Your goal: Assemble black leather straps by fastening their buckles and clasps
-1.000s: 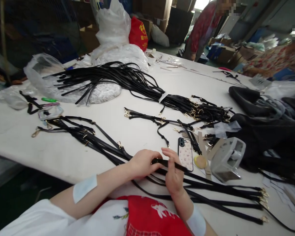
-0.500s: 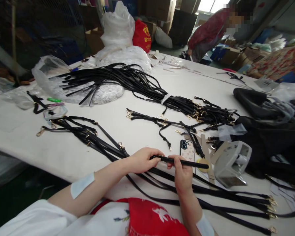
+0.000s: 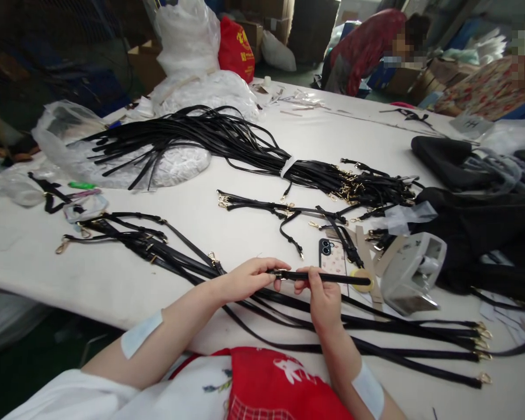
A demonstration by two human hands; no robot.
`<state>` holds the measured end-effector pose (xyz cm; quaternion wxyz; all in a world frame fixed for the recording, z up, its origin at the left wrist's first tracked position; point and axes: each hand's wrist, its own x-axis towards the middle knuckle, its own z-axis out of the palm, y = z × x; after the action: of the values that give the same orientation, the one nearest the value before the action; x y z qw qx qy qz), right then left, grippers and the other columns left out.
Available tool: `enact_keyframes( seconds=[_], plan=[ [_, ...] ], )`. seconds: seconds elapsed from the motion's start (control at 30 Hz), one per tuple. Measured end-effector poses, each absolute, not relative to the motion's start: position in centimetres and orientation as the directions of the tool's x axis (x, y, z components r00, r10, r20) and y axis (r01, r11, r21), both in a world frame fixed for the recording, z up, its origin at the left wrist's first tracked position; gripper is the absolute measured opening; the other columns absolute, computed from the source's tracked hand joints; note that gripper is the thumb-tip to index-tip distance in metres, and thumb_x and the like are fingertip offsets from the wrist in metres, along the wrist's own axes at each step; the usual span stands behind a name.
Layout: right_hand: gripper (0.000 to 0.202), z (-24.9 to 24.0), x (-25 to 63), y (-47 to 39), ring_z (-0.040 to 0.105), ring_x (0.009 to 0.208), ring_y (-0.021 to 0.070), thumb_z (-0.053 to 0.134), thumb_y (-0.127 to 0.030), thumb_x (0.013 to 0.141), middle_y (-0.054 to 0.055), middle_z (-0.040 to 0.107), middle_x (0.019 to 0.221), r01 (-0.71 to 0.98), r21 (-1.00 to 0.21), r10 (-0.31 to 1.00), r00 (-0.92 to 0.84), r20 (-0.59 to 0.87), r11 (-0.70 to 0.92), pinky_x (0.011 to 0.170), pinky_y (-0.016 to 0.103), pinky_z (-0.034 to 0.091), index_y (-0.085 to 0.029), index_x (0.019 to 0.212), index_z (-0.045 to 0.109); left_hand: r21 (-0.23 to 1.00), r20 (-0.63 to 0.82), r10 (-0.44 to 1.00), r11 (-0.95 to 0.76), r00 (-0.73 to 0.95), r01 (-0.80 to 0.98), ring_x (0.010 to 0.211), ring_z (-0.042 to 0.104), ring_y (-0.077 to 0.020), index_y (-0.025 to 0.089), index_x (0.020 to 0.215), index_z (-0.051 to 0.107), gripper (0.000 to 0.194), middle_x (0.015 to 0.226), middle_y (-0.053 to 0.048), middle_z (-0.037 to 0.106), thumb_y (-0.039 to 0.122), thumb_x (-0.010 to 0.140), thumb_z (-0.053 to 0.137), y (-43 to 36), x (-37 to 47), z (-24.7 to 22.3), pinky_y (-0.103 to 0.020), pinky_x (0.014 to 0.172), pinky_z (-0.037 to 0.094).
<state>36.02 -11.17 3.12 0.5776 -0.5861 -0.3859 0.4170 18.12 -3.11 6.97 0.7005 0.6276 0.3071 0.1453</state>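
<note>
Left hand [image 3: 250, 281]: pinching the black strap [image 3: 350, 280] by its buckle [image 3: 281, 273]
Right hand [image 3: 326, 300]: got it pinched further along
Strap spot: kinda stretched between both hands, over the white table [image 3: 245, 233]

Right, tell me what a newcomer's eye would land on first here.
Probably the big bundle of black straps, fanned across the middle of the white table and bound by a white band. Next, perhaps, the bright red bag at the far edge, beside the clear plastic bags. Nearest, the left hand and right hand hold a black strap level between them.
</note>
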Motion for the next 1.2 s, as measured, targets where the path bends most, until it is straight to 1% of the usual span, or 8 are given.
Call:
enact_keyframes(
  seconds=[0.13, 0.33, 0.5, 0.57, 0.7, 0.87, 1.07, 1.2],
  plan=[
    [0.04, 3.3, 36.0, -11.3, 0.062, 0.051, 0.0146, 0.05, -0.051, 0.093, 0.001, 0.067, 0.059, 0.017, -1.0, 0.945, 0.328, -0.007, -0.013, 0.055, 0.028, 0.052, -0.017, 0.085, 0.069, 0.959, -0.281, 0.617, 0.214, 0.735, 0.187, 0.075, 0.061, -0.0161, 0.012, 0.112, 0.064, 0.042, 0.076, -0.002, 0.066, 0.014, 0.073, 0.048, -3.1, 18.4, 6.5, -0.028, 0.074, 0.047],
    [0.038, 3.4, 36.1, -11.5, 0.064, 0.053, 0.0142, 0.048, -0.047, 0.096, 0.001, 0.068, 0.06, 0.092, -0.996, 0.937, 0.347, 0.036, 0.004, 0.058, 0.027, 0.054, -0.017, 0.087, 0.069, 0.951, -0.28, 0.573, 0.273, 0.77, 0.143, 0.081, 0.064, -0.0175, 0.012, 0.112, 0.064, 0.043, 0.082, -0.004, 0.07, 0.012, 0.072, 0.049, -3.0, 18.4, 6.8, -0.029, 0.08, 0.046],
    [0.034, 3.5, 36.1, -11.5, 0.064, 0.053, 0.0138, 0.048, -0.043, 0.097, 0.0, 0.068, 0.06, 0.092, -0.995, 0.941, 0.332, 0.065, 0.037, 0.058, 0.027, 0.054, -0.018, 0.088, 0.068, 0.949, -0.302, 0.591, 0.257, 0.748, 0.18, 0.077, 0.063, -0.017, 0.011, 0.111, 0.065, 0.043, 0.078, -0.004, 0.07, 0.012, 0.071, 0.051, -3.0, 18.4, 6.8, -0.026, 0.072, 0.044],
    [0.033, 3.6, 36.1, -11.5, 0.064, 0.053, 0.0136, 0.048, -0.042, 0.097, 0.0, 0.068, 0.061, 0.09, -0.995, 0.942, 0.328, 0.073, 0.046, 0.058, 0.027, 0.054, -0.018, 0.087, 0.068, 0.949, -0.303, 0.601, 0.258, 0.739, 0.179, 0.075, 0.063, -0.0168, 0.01, 0.109, 0.066, 0.038, 0.075, -0.004, 0.07, 0.014, 0.073, 0.054, -3.0, 18.5, 6.8, -0.026, 0.072, 0.044],
    [0.033, 3.7, 36.0, -11.6, 0.064, 0.053, 0.0132, 0.047, -0.041, 0.097, 0.0, 0.068, 0.06, 0.089, -0.995, 0.94, 0.332, 0.078, 0.052, 0.057, 0.026, 0.054, -0.018, 0.086, 0.068, 0.95, -0.299, 0.61, 0.258, 0.734, 0.173, 0.075, 0.063, -0.0177, 0.009, 0.11, 0.066, 0.034, 0.075, -0.006, 0.07, 0.026, 0.082, 0.057, -3.1, 18.6, 6.8, -0.028, 0.075, 0.046],
    [0.029, 3.6, 36.1, -11.6, 0.066, 0.055, 0.0138, 0.051, -0.04, 0.096, 0.0, 0.07, 0.061, 0.081, -0.996, 0.943, 0.325, 0.073, 0.049, 0.057, 0.026, 0.055, -0.019, 0.085, 0.069, 0.958, -0.288, 0.646, 0.201, 0.706, 0.206, 0.069, 0.062, -0.0156, 0.01, 0.105, 0.068, 0.033, 0.069, -0.005, 0.069, 0.035, 0.087, 0.057, -3.3, 18.9, 6.6, -0.025, 0.069, 0.046],
    [0.028, 3.6, 35.9, -11.4, 0.067, 0.054, 0.0144, 0.053, -0.04, 0.094, 0.001, 0.071, 0.063, 0.039, -0.999, 0.947, 0.318, 0.043, 0.032, 0.056, 0.027, 0.057, -0.018, 0.086, 0.069, 0.949, -0.25, 0.752, 0.065, 0.61, 0.309, 0.056, 0.054, -0.0109, 0.012, 0.098, 0.071, 0.027, 0.06, 0.0, 0.062, 0.032, 0.085, 0.057, -3.8, 19.5, 6.6, -0.021, 0.056, 0.042],
    [0.029, 3.6, 35.9, -11.5, 0.068, 0.053, 0.0149, 0.053, -0.042, 0.094, 0.001, 0.072, 0.063, 0.018, -0.999, 0.942, 0.334, 0.031, 0.026, 0.055, 0.027, 0.058, -0.018, 0.087, 0.068, 0.935, -0.249, 0.786, 0.044, 0.566, 0.351, 0.054, 0.053, -0.0101, 0.012, 0.097, 0.071, 0.027, 0.058, 0.001, 0.061, 0.03, 0.085, 0.055, -4.0, 19.8, 6.6, -0.02, 0.054, 0.042]
  ],
)
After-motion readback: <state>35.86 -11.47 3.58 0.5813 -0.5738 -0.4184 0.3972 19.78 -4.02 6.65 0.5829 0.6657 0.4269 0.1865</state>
